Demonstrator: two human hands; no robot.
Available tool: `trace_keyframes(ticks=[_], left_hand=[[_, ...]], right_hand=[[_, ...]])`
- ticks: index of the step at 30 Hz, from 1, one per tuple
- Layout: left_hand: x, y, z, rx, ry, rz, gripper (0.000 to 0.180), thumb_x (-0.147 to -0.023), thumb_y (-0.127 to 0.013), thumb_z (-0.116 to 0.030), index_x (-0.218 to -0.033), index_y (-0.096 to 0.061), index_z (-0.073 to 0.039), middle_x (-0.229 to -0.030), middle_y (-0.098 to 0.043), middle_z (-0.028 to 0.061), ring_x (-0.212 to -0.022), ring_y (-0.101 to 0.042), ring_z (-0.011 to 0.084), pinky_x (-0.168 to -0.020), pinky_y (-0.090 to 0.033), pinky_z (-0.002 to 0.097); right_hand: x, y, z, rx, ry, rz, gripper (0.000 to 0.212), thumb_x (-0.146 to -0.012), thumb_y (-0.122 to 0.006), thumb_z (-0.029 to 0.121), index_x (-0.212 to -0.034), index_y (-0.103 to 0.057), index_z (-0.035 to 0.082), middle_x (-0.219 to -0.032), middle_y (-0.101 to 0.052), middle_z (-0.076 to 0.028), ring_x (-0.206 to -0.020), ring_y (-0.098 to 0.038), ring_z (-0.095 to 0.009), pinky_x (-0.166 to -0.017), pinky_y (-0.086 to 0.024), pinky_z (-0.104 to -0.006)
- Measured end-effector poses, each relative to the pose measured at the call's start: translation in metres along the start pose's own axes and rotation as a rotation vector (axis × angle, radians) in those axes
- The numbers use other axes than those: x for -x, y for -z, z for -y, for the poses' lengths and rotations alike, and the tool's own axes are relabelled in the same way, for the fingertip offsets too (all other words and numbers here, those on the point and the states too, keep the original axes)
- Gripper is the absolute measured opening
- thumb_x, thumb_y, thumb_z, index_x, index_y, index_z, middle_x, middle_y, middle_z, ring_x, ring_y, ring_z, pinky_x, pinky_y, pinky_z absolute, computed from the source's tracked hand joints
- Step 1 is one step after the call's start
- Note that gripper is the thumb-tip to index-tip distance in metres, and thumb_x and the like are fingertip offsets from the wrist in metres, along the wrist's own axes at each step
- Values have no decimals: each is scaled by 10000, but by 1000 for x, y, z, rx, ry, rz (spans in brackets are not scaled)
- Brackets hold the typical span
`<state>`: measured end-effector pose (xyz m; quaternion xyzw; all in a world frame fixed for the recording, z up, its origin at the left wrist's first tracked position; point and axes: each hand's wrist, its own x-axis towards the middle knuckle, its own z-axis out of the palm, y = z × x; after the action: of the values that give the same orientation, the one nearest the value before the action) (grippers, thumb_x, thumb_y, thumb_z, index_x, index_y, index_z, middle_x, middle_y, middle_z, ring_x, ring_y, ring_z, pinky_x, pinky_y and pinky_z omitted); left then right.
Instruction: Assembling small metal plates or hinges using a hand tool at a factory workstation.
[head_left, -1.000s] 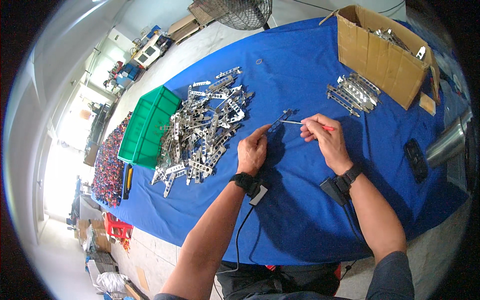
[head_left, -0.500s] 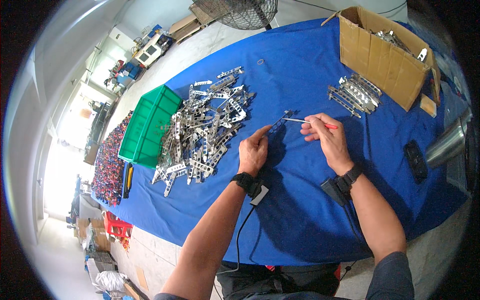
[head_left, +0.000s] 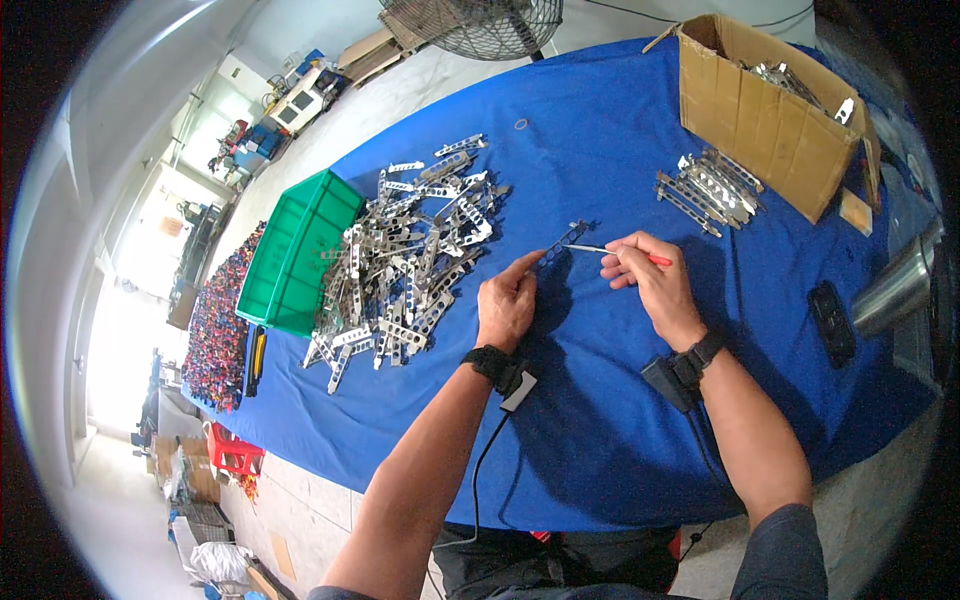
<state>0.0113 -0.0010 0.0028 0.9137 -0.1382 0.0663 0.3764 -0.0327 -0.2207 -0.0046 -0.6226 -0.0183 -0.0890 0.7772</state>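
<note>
My left hand (head_left: 507, 306) is closed on the near end of a perforated metal strip (head_left: 574, 232), its index finger stretched along it. The strip slants away over the blue cloth and looks dark in the shade. My right hand (head_left: 655, 285) pinches a thin tool with a red handle and a slim metal shaft (head_left: 592, 248). The shaft's tip meets the strip around its middle; I cannot make out the tip's shape. Left of my hands lies a loose heap of similar metal strips (head_left: 410, 260). Beyond my right hand, several more lie side by side in a row (head_left: 715, 190).
A green plastic bin (head_left: 290, 255) lies tipped beside the heap. At the far right stands a cardboard box (head_left: 760, 120) holding metal parts. A black object (head_left: 831, 323) and a shiny metal cylinder (head_left: 895, 285) are at right. A fan (head_left: 480, 25) stands past the table. Cables trail from both wrists.
The tool's tip has moved slightly along the strip toward my left hand, and my right hand has shifted a little nearer to me. My left hand has stayed in place.
</note>
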Motion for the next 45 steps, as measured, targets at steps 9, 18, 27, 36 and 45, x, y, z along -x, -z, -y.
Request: trace_keyframes(ticks=[9,18,27,36,45], left_hand=[[1,0,3,34,-7,-4,320,-905,-536,-104,-1188,-682,-114,-648,-571,100,-593,-559,174,-601,-462,329],[2,1,1,45,-1,6,307,-930,-529,-119,-1199,-674,-87,-630,-499,33,-606,-462,87,-587,-430,285],[1,0,1,11,-13,10,314,-932,-518,-121,-1202,-677,-100,-623,-518,75,-582,-482,124,-590,-444,303],[1,0,4,24,-13,-7,321,-902,-532,-106,-1183,-687,-118,-619,-552,106,-565,-539,169,-583,-458,333],[2,-2,1,47,6,-1,305,-923,-530,-114,-1187,-683,-106,-618,-511,59,-579,-488,116,-576,-438,299]], right_hand=[[2,-2,5,7,-8,7,239,-987,-512,198,-1000,-654,6,-923,-693,-108,-801,-680,-164,-656,-544,-283],[1,-6,3,-14,21,-56,230,-974,-525,189,-976,-658,2,-884,-695,-105,-807,-685,-167,-658,-541,-281],[0,-4,3,-18,27,-46,211,-963,-530,164,-979,-655,-5,-874,-691,-94,-779,-670,-150,-657,-537,-275],[0,-6,1,7,30,-69,161,-939,-549,117,-965,-662,4,-847,-686,-79,-739,-666,-136,-638,-535,-257],[-1,-6,4,-39,13,-78,216,-957,-552,162,-990,-676,-11,-866,-691,-91,-765,-666,-143,-655,-534,-263]])
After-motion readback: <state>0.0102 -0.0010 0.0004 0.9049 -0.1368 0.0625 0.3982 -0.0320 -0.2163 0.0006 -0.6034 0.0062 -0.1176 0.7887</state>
